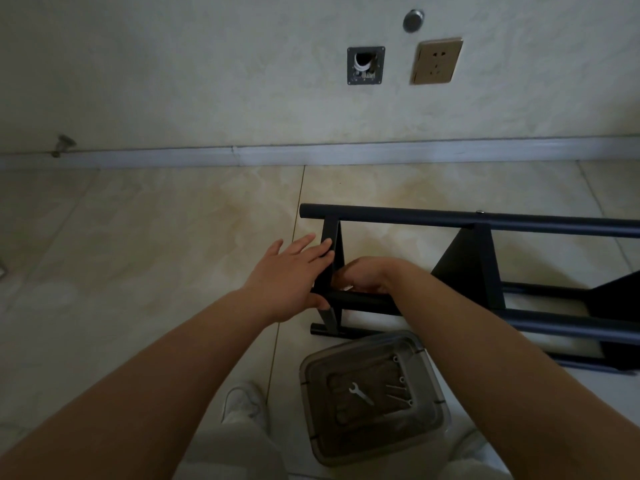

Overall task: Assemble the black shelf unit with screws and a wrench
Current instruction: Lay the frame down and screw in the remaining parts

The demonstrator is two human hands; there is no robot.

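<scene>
On the tiled floor, by the wall: fixing the end panel of the black shelf unit (485, 271), which lies on its side.

The left hand (287, 278) presses flat, fingers straight, against the end panel (329, 258). The right hand (363, 275) is curled at the joint behind it; what it grips cannot be told. Judged step: seating a screw. Next move calls for the one wrench (360, 393), lying in the one plastic box (374, 396) beside about four screws (400, 389).

A gold wall socket (437, 60) sits beside a grey wall plate (365, 65), above the tiled floor (156, 216).
</scene>
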